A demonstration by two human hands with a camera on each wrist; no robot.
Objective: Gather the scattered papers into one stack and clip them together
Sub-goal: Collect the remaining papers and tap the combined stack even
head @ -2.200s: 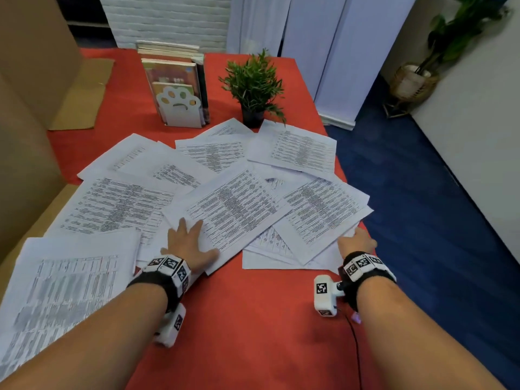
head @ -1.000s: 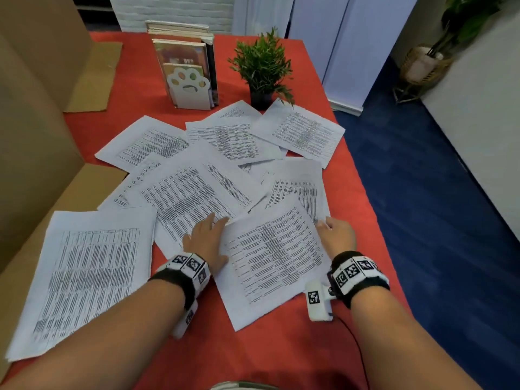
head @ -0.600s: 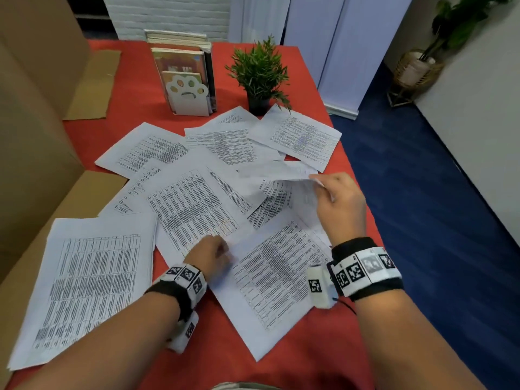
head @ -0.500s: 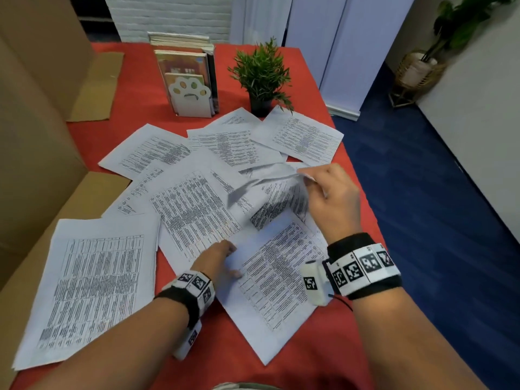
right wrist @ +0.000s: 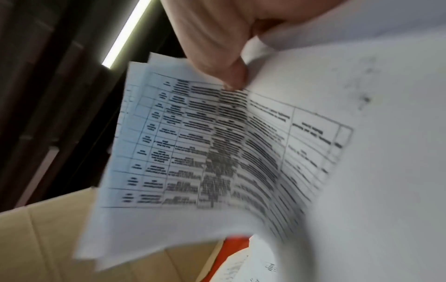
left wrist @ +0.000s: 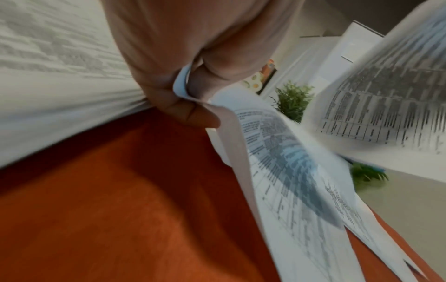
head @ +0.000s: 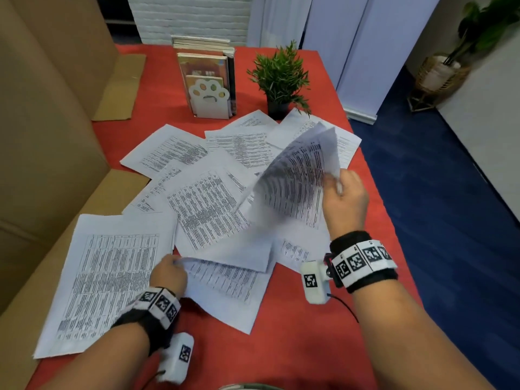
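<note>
Several printed white sheets lie scattered and overlapping on the red table (head: 295, 347). My right hand (head: 342, 192) pinches a few lifted sheets (head: 298, 187) by their right edge; they curve up above the pile, seen close in the right wrist view as lifted sheets (right wrist: 217, 152) under my thumb. My left hand (head: 168, 273) pinches the corner of a near sheet (head: 225, 288) low at the table; the left wrist view shows that corner (left wrist: 181, 84) squeezed between thumb and fingers. A large sheet (head: 109, 277) lies flat at the near left. No clip is in view.
A book holder with a paw-shaped end (head: 209, 88) and a small potted plant (head: 280, 80) stand at the back of the table. Cardboard panels (head: 47, 122) rise along the left side. The table's right edge drops to blue carpet (head: 450, 206).
My right hand has lifted a few sheets higher off the pile. My left hand has slid back toward me and taken hold of the near sheet's corner.
</note>
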